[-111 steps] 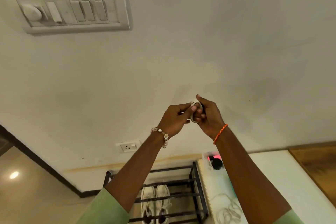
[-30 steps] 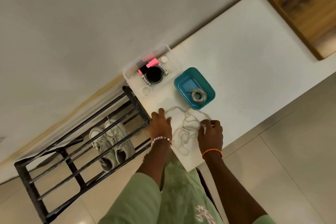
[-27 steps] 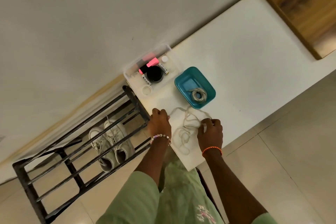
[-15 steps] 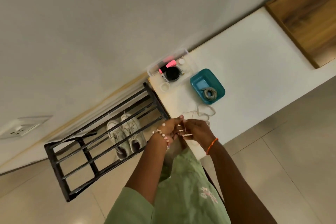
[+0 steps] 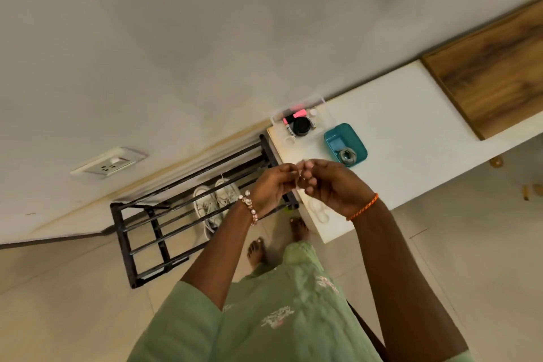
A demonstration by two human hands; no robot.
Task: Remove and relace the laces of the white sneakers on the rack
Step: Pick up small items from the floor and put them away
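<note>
Lace (image 5: pixel 300 178) is being pinched between left hand (image 5: pixel 271 186) and right hand (image 5: pixel 333 185), its tail lying on the surface (image 5: pixel 411 126) beneath. Sneakers (image 5: pixel 216 203) are sitting on the rack (image 5: pixel 141 232) left of the hands, apparently awaiting relacing.

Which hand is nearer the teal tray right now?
Right. The right hand sits just below the teal tray, nearly overlapping it in view; the left hand is farther off, toward the rack side.

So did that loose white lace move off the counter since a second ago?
Yes. Most of the lace has been lifted off the white counter, pinched between left hand and right hand, nearer than the teal tray; a loop remains below.
</note>
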